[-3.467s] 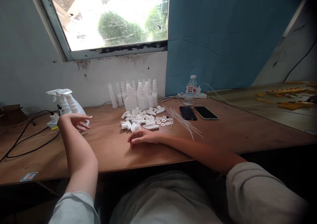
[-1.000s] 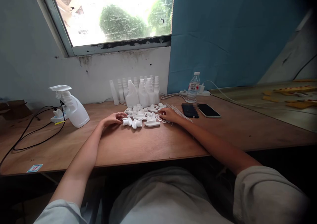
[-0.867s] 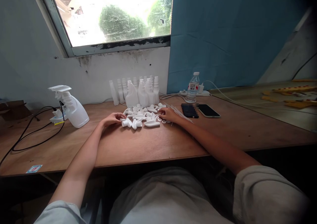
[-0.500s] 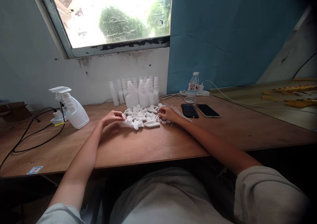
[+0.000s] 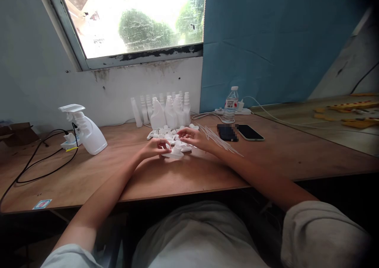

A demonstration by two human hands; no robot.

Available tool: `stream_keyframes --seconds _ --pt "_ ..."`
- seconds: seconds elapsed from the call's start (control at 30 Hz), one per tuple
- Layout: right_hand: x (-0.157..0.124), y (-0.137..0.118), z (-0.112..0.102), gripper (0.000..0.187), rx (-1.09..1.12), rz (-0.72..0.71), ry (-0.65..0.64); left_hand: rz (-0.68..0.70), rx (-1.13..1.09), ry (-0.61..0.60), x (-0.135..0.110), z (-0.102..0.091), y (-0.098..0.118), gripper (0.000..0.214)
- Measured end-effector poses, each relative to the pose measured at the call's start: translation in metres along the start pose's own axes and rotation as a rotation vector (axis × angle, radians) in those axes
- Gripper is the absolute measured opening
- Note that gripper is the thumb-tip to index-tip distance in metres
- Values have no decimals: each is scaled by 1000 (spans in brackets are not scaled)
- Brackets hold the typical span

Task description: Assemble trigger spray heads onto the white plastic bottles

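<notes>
My left hand (image 5: 156, 147) pinches a white plastic spray head (image 5: 175, 152) just above the front of a pile of loose white sprayer parts (image 5: 167, 133). The round collar of the spray head faces up. My right hand (image 5: 191, 137) is over the right side of the pile, close to the spray head. Its fingers are curled with the tips together; whatever may be between them is too small to make out. Thin white tubes (image 5: 217, 139) lie to the right of my right hand.
White bottles without tops (image 5: 168, 112) stand behind the pile by the wall. An assembled spray bottle (image 5: 90, 131) and black cables (image 5: 26, 167) are at the left. A water bottle (image 5: 230, 106), a dark pixelated object (image 5: 227, 133) and a phone (image 5: 250, 132) sit at the right.
My left hand has moved right with the spray head. The right hand has shifted left from the small white rings toward it, and the two hands are now closer together.
</notes>
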State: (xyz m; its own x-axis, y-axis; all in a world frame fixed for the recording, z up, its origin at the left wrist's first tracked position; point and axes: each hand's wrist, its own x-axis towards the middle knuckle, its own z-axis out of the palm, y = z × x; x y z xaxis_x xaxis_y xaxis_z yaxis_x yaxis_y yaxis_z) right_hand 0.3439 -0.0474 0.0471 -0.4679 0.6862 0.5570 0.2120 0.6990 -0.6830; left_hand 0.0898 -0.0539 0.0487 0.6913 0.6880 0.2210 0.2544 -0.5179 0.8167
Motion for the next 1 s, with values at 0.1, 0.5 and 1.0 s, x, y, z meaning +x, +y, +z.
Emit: stream_keyframes --seconds 0.1,0.5,1.0 --pt "-3 -8 5 32 8 -69 -66 50 100 15 2 6 -4 37" --pt "-8 -19 8 24 -135 -200 -171 136 306 -51 5 5 -12 33" --pt "-8 -20 7 27 -154 -248 -205 141 304 -62 5 6 -8 32"
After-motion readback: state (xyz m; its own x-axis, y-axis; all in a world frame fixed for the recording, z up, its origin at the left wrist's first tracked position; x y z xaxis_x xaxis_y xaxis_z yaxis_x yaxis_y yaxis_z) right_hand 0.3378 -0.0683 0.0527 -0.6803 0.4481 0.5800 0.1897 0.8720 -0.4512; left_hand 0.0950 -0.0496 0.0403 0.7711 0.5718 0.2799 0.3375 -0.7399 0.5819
